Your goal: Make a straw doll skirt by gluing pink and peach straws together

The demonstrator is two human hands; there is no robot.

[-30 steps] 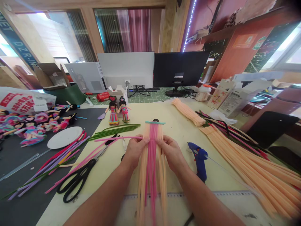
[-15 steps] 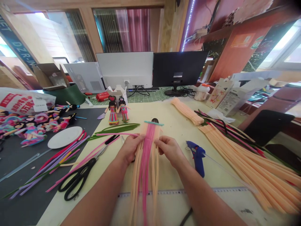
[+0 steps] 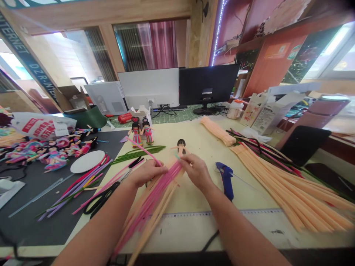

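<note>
A bundle of pink and peach pipe cleaners [image 3: 159, 188] slants down toward the table's front edge, slightly blurred. My left hand [image 3: 146, 172] is closed on its left side, with a single pink pipe cleaner [image 3: 141, 146] sticking out up and left. At the bundle's top end my right hand [image 3: 195, 168] pinches it by a short teal piece [image 3: 178, 156]. Just beyond my fingers shows a small doll [image 3: 181, 148] with black hair and peach arms; whether it joins the bundle I cannot tell.
Black-handled scissors [image 3: 101, 197] lie partly behind my left forearm. A blue glue gun [image 3: 226, 179] is right of my right hand. Farther right spreads a peach pipe-cleaner bundle [image 3: 277, 184]. Two finished dolls [image 3: 136, 133] stand at the back; a white plate [image 3: 88, 162] sits left.
The bundle has swung from nearly straight to a slant, its lower end now to the left. The doll's head and arms have come into view. The loose pink pipe cleaner points higher.
</note>
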